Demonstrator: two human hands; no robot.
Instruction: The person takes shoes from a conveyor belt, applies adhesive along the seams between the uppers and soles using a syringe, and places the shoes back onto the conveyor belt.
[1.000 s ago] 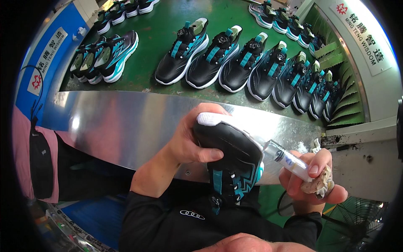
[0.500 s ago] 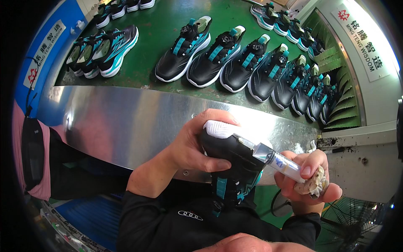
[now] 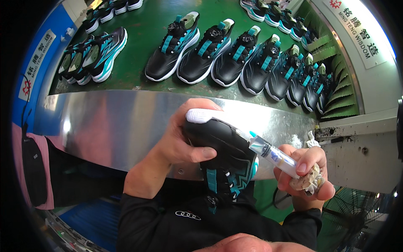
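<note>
My left hand (image 3: 178, 140) grips a black shoe (image 3: 222, 138) with teal straps round its toe end. The shoe is tipped over, its white toe bumper up by my fingers and its straps toward my body. In my right hand (image 3: 308, 157) is a clear plastic syringe (image 3: 275, 158) with a pale filling, held slanted. Its thin nozzle points at the seam between the shoe's upper and sole; I cannot tell whether it touches. A crumpled pale wad (image 3: 310, 182) is also held in my right hand, at the syringe's rear.
Beyond the metal ledge (image 3: 113, 126), several matching shoes (image 3: 226, 63) stand in a row on a green conveyor (image 3: 134, 54). More shoes (image 3: 98, 56) are at the left and far end. Green strips (image 3: 344, 96) hang at a machine opening on the right. A fan (image 3: 357, 222) stands lower right.
The shoe and my left hand have shifted left and slightly up. The syringe nozzle now lies farther along the seam from the white toe bumper. The whole view has also shifted slightly.
</note>
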